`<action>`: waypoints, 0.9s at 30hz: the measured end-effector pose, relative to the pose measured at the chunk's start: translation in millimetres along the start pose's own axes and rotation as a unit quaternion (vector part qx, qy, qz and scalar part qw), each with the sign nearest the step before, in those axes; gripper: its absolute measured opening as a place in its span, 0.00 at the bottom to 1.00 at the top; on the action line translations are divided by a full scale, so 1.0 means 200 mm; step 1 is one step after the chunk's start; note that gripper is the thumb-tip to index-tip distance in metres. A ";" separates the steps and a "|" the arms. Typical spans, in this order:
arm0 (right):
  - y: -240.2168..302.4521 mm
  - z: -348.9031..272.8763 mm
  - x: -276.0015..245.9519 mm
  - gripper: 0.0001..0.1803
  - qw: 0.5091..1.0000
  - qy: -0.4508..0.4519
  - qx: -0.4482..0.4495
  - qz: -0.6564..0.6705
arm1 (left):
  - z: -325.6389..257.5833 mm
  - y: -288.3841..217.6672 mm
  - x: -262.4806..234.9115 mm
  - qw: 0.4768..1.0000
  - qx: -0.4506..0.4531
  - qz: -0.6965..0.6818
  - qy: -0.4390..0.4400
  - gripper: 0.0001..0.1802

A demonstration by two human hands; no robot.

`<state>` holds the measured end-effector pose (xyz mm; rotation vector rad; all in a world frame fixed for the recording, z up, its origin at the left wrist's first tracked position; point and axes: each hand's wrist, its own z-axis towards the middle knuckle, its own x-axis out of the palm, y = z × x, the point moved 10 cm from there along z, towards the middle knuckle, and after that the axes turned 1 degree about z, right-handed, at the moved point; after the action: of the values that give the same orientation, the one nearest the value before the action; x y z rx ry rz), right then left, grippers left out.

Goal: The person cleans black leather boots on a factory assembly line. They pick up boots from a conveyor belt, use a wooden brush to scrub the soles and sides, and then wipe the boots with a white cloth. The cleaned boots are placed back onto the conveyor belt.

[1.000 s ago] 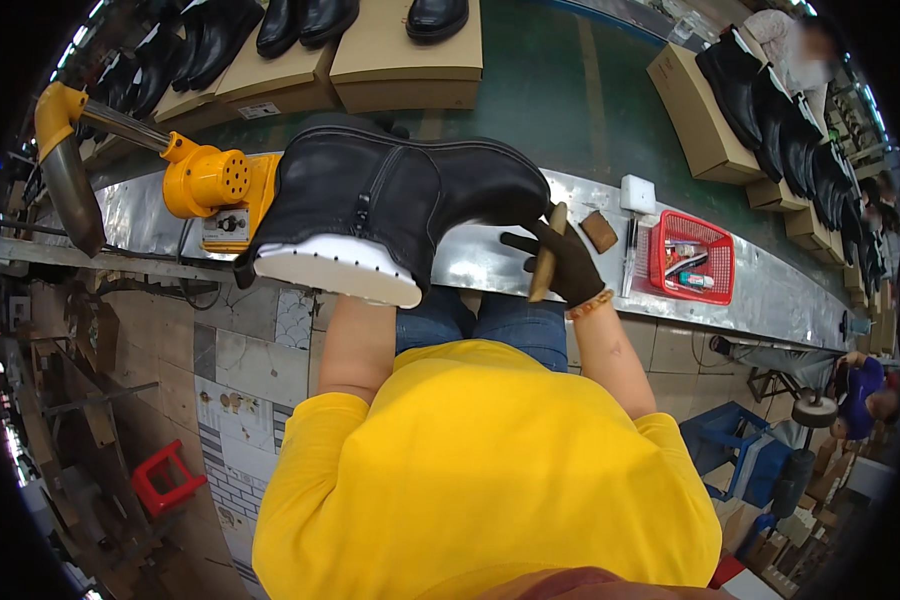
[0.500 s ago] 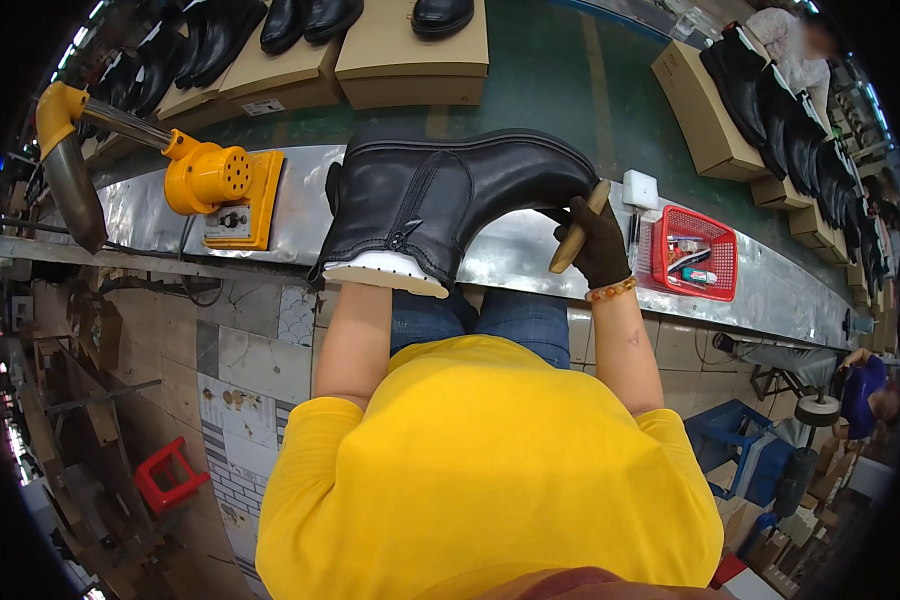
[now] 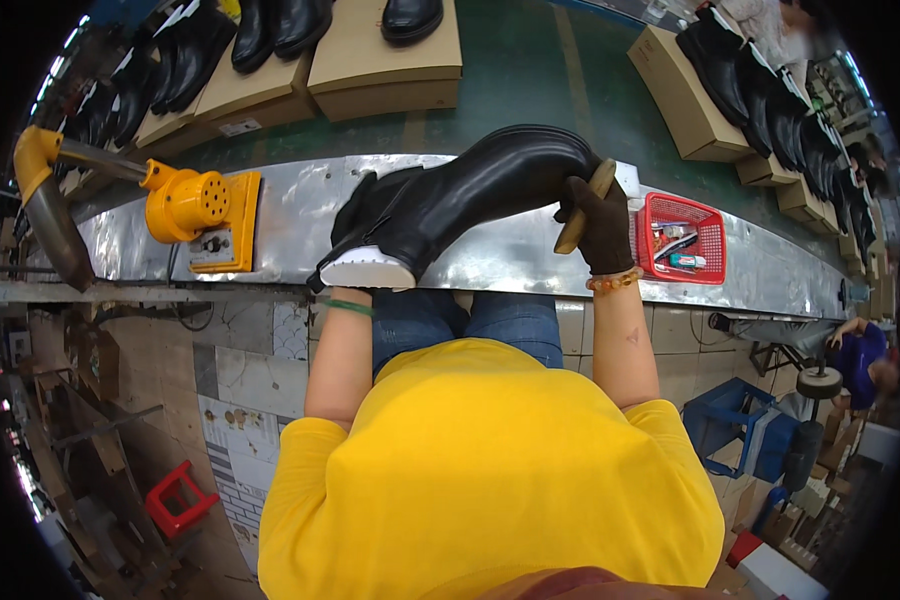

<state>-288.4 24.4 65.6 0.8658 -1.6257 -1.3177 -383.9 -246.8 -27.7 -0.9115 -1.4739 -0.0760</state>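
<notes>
A black leather ankle boot (image 3: 470,195) with a side zipper lies across my front, its toe to the right. White lining (image 3: 370,270) shows at the opening of its shaft, at the lower left. My left forearm (image 3: 340,350), with a green band at the wrist, runs up to that opening. The left hand itself is hidden in or behind the shaft. In a dark glove, my right hand (image 3: 607,230) is closed around a tan, wood-like stick (image 3: 572,235) beside the toe. I cannot tell whether its fingers press on the leather.
A metal ledge (image 3: 490,255) edges the green worktop (image 3: 515,60). On it stand a yellow machine (image 3: 195,205) with a nozzle arm at left and a red basket (image 3: 715,240) of small items at right. Cardboard boxes (image 3: 385,80) bear more black boots. Other people work at the right.
The boot has turned and tilted, its shaft now lower and its toe raised. My right hand and the stick have moved with the toe. The green wristband has come into view.
</notes>
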 end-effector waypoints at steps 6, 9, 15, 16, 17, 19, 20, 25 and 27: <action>0.24 -0.01 0.07 0.27 0.998 -0.026 -0.049 -0.042 | -0.08 0.14 0.07 0.992 -0.003 0.118 0.038 0.27; 0.31 0.00 0.11 0.26 0.995 -0.015 -0.072 -0.066 | -0.07 0.22 0.10 0.955 -0.020 0.295 0.040 0.27; 0.36 0.08 0.17 0.27 0.988 0.012 -0.123 -0.093 | 0.00 0.26 0.09 0.929 -0.072 0.360 0.053 0.27; 0.35 0.10 0.18 0.28 0.987 0.017 -0.132 -0.095 | 0.01 0.26 0.08 0.933 -0.092 0.346 0.044 0.28; 0.34 0.11 0.18 0.28 0.985 0.023 -0.139 -0.097 | 0.02 0.25 0.09 0.914 -0.099 0.389 0.054 0.29; 0.34 0.10 0.23 0.29 0.983 0.046 -0.153 -0.088 | 0.03 0.22 0.11 0.872 -0.111 0.471 0.070 0.32; 0.33 0.10 0.25 0.29 0.982 0.057 -0.160 -0.084 | 0.03 0.21 0.12 0.857 -0.136 0.491 0.074 0.33; 0.37 0.10 0.36 0.30 0.974 0.089 -0.172 -0.118 | 0.07 0.12 0.30 0.824 -0.090 0.539 0.148 0.45; 0.36 0.11 0.39 0.30 0.971 0.093 -0.181 -0.123 | 0.12 0.11 0.40 0.798 -0.034 0.573 0.183 0.58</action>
<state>-340.5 -21.3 149.6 0.9526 -1.1113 -1.5905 -378.1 -179.9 26.3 -1.6121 -0.3820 0.5670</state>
